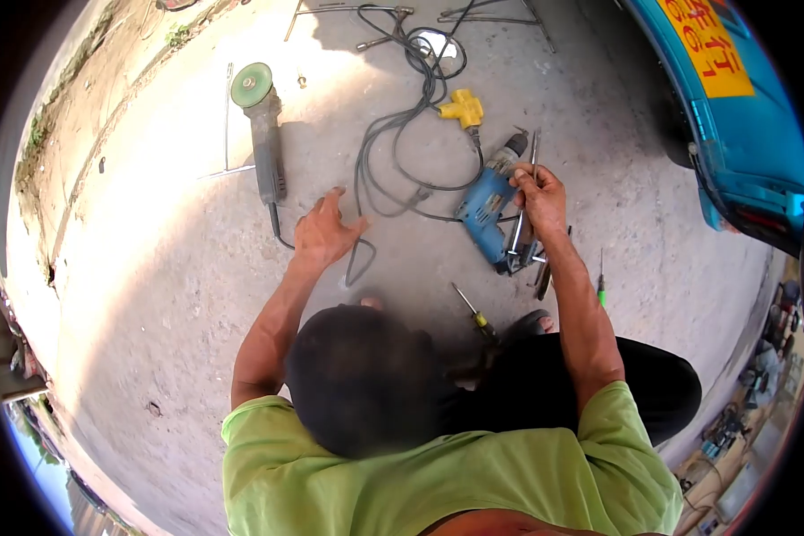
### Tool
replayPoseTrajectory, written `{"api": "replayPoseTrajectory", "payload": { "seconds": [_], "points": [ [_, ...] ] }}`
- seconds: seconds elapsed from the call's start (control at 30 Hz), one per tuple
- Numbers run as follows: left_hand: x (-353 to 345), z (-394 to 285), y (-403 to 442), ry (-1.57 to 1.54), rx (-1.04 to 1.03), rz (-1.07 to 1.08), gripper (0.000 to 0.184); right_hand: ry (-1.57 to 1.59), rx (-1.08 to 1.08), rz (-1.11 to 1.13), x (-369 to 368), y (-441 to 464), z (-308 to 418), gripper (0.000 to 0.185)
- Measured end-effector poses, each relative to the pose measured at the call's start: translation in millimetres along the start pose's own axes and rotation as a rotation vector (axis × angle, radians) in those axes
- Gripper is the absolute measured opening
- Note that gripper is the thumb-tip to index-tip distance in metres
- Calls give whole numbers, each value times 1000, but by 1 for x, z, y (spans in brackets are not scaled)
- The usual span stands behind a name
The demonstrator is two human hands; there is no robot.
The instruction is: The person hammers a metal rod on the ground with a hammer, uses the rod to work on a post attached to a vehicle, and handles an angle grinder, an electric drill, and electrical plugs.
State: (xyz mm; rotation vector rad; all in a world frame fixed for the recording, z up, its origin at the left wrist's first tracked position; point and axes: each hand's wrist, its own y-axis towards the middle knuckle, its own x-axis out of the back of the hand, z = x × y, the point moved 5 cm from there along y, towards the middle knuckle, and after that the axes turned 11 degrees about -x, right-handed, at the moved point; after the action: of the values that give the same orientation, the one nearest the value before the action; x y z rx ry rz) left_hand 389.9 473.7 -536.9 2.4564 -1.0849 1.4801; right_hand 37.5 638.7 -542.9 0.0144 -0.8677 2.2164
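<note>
1. Screwdriver, yellow-handled: on the concrete ground, close to the person's feet, blade pointing away.
2. Screwdriver, green-handled: to the right, apart from the other tools, beyond the right forearm.
3. Right hand: fingers closed on a slim silver rod, thumb and forefinger towards its upper part; grip narrow.
4. Silver rod: slanting along the right side of the drill; whether it touches the drill cannot be told. Handling note, a judgement: a pinch nearer mid-length would steady it, and its ends are best kept clear of the drill's chuck and lead.
5. Drill, blue: on its side, chuck end away from the person.
6. Left hand: fingers spread wide, nothing seen in them, beside the cable; contact cannot be told. Best kept as a free steadying hand, clear of the loops.
7. Cable, dark: loosely looped between the two power tools; worth keeping untangled from the rod.
8. Grinder: left of the cable, green disc uppermost.
9. Connector, yellow: beyond the drill, a lead plugged in.
10. Vehicle, teal: far right, yellow plate attached.
</note>
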Motion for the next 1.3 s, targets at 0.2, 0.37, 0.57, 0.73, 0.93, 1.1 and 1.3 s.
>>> {"api": "replayPoseTrajectory", "payload": {
  "seconds": [0.2, 0.37, 0.57, 0.73, 0.93, 1.1, 1.3],
  "points": [
    [-50, 23, -28, -126, -86, 179, 46, -37, -15, 20, 0, -3, 6, 22],
    [21, 47, -65, -265, -137, -57, 36, -26, -5, 54, 0, 3, 2, 25],
    [9, 82, -89, -229, -158, -205, 35, -140, -5, 100, -34, 22, 18, 22],
    [-1, 64, -96, -241, -128, -188, 38, -299, 3, 69, -70, 70, 20, 26],
    [19, 49, -99, -267, -173, -357, 31, -503, 96, -211, -101, 125, -19, 24],
    [30, 28, -80, -431, -147, -378, 19, -561, -45, -130, -100, 73, 25, 53],
    [-5, -19, -9, -876, -191, -215, 21, -519, 7, -157, -101, 60, 32, 64]
  ]
}}
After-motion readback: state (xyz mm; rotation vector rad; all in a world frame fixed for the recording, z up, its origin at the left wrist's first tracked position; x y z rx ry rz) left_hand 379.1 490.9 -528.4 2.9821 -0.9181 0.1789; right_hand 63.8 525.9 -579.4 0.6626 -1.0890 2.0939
